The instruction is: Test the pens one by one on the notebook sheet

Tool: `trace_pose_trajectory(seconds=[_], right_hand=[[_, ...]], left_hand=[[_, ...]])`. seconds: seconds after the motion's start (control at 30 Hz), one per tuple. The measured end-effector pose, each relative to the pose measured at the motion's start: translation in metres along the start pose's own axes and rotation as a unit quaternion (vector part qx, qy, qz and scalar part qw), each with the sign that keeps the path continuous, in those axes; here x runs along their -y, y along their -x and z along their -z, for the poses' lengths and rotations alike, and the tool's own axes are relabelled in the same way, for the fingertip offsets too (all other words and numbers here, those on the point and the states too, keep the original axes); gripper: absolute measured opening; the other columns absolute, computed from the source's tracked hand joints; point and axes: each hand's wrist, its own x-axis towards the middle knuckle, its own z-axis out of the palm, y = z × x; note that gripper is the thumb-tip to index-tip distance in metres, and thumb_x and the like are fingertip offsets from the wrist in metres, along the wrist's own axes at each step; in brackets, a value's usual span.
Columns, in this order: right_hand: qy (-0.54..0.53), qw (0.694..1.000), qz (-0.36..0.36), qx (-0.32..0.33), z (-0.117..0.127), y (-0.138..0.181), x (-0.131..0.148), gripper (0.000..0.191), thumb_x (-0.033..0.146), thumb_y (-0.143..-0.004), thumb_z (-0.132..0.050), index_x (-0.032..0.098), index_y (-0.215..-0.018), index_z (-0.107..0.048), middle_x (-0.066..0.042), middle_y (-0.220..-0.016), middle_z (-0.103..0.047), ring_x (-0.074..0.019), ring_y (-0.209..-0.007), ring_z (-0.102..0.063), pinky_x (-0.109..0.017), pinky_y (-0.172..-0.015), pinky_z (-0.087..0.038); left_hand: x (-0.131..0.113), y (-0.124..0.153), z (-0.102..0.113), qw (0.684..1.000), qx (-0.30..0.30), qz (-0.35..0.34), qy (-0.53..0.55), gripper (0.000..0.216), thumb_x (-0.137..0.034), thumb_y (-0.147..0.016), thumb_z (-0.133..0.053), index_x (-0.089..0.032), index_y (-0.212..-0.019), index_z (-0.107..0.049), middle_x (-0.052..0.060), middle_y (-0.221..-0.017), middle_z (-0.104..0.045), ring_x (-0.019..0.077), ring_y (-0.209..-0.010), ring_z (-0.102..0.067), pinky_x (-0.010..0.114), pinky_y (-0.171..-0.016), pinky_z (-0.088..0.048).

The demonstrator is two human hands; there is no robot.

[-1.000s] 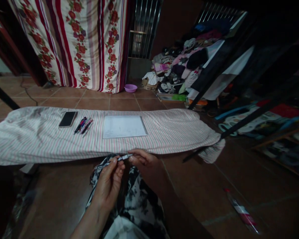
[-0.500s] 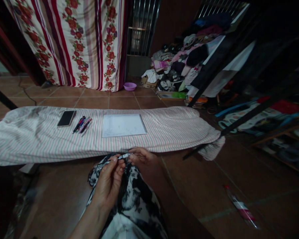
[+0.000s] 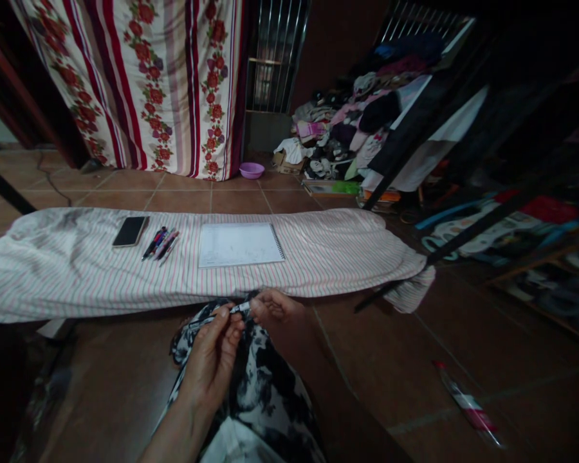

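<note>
My left hand [image 3: 212,354] and my right hand [image 3: 273,307] meet low in the middle, over my black-and-white patterned lap [image 3: 260,392]. Both pinch the same pen [image 3: 237,309], the left on its barrel, the right at its end. Just beyond them lies a long board covered in striped cloth [image 3: 67,270]. On it rest a spiral notebook [image 3: 240,244], a bunch of several pens [image 3: 161,243] and a dark phone [image 3: 130,231].
A flowered curtain [image 3: 159,83] hangs at the back. A purple bowl [image 3: 251,170] sits on the tiled floor beside a heap of clothes [image 3: 347,128]. A wrapped tube [image 3: 468,405] lies on the floor at right. Dark bars [image 3: 463,238] slant across the right side.
My right hand's fingers have closed in over the pen's end, bringing the two hands closer together. The things on the cloth have not moved.
</note>
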Motion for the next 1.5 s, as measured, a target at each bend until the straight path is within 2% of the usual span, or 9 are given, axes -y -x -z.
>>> trace_pose_trajectory(seconds=[0.1,0.23,0.3,0.5,0.73,1.07,1.23,1.37,1.5], right_hand=[[0.008,1.000,0.007,0.010,0.000,-0.001,0.001,0.022,0.040,-0.080,-0.053,0.020,-0.073,-0.060,-0.001,-0.064,-0.065,-0.0130,-0.058,-0.061,-0.023,-0.055,-0.049],[-0.070,0.996,0.020,0.045,0.001,0.001,-0.001,0.023,0.036,-0.081,-0.053,0.020,-0.096,-0.061,-0.003,-0.077,-0.068,-0.0142,-0.070,-0.064,-0.024,-0.064,-0.051],[-0.105,0.993,0.020,0.050,0.001,0.001,-0.004,0.025,0.034,-0.081,-0.055,0.020,-0.100,-0.062,-0.003,-0.080,-0.069,-0.0143,-0.072,-0.064,-0.025,-0.066,-0.052],[-0.118,0.993,0.023,0.016,-0.001,0.001,-0.009,0.022,0.033,-0.077,-0.059,0.020,-0.093,-0.069,-0.001,-0.074,-0.069,-0.0131,-0.063,-0.063,-0.024,-0.061,-0.052],[-0.129,0.991,0.003,0.025,-0.003,0.003,-0.004,0.020,0.036,-0.078,-0.058,0.020,-0.087,-0.067,-0.002,-0.075,-0.070,-0.0157,-0.068,-0.067,-0.025,-0.060,-0.054],[0.073,0.996,0.055,-0.018,0.000,0.004,0.006,0.020,0.036,-0.081,-0.051,0.021,-0.075,-0.063,-0.003,-0.071,-0.068,-0.0146,-0.065,-0.064,-0.023,-0.059,-0.050],[-0.036,0.998,0.043,0.010,-0.001,0.004,0.003,0.022,0.031,-0.081,-0.053,0.021,-0.097,-0.063,-0.003,-0.080,-0.070,-0.0152,-0.072,-0.067,-0.024,-0.066,-0.053],[-0.043,0.997,0.056,0.012,0.000,0.003,-0.001,0.018,0.030,-0.080,-0.056,0.021,-0.091,-0.067,-0.003,-0.086,-0.070,-0.0158,-0.078,-0.067,-0.024,-0.068,-0.052],[-0.028,0.998,0.054,-0.001,0.000,0.002,-0.002,0.018,0.031,-0.079,-0.056,0.021,-0.088,-0.068,-0.003,-0.082,-0.070,-0.0146,-0.071,-0.066,-0.023,-0.065,-0.052]], left_hand=[[0.000,-0.001,0.000,1.000,-0.002,-0.004,0.001,0.016,-0.003,-0.081,-0.053,-0.009,-0.073,-0.065,0.004,-0.063,-0.066,0.0081,-0.054,-0.062,0.014,-0.054,-0.051],[0.000,-0.003,0.000,1.000,-0.019,-0.006,0.012,0.016,-0.003,-0.080,-0.053,-0.010,-0.071,-0.064,0.003,-0.065,-0.066,0.0083,-0.056,-0.063,0.014,-0.056,-0.052],[0.000,-0.004,0.000,1.000,-0.020,-0.005,0.013,0.017,-0.003,-0.081,-0.052,-0.009,-0.071,-0.064,0.003,-0.066,-0.066,0.0081,-0.056,-0.062,0.014,-0.056,-0.051],[-0.001,-0.003,-0.001,1.000,-0.009,-0.002,0.019,0.017,-0.002,-0.082,-0.050,-0.009,-0.073,-0.063,0.003,-0.066,-0.065,0.0078,-0.056,-0.062,0.014,-0.054,-0.051],[-0.002,0.000,0.000,1.000,-0.003,0.004,0.013,0.017,-0.003,-0.083,-0.049,-0.008,-0.076,-0.064,0.004,-0.065,-0.066,0.0072,-0.054,-0.062,0.013,-0.052,-0.051],[0.000,-0.001,0.002,1.000,0.005,-0.006,0.018,0.017,-0.002,-0.081,-0.051,-0.008,-0.075,-0.065,0.005,-0.065,-0.067,0.0087,-0.055,-0.063,0.014,-0.053,-0.051],[-0.001,-0.002,0.002,1.000,0.001,-0.004,0.025,0.017,-0.002,-0.082,-0.050,-0.008,-0.075,-0.064,0.004,-0.066,-0.066,0.0080,-0.056,-0.063,0.013,-0.053,-0.051],[-0.001,-0.002,0.002,1.000,0.003,-0.001,0.021,0.017,-0.003,-0.083,-0.050,-0.008,-0.076,-0.064,0.004,-0.066,-0.066,0.0077,-0.056,-0.063,0.013,-0.054,-0.051],[-0.002,-0.002,0.001,1.000,0.002,-0.001,0.016,0.017,-0.002,-0.083,-0.049,-0.008,-0.077,-0.064,0.004,-0.065,-0.066,0.0077,-0.055,-0.062,0.013,-0.053,-0.051]])
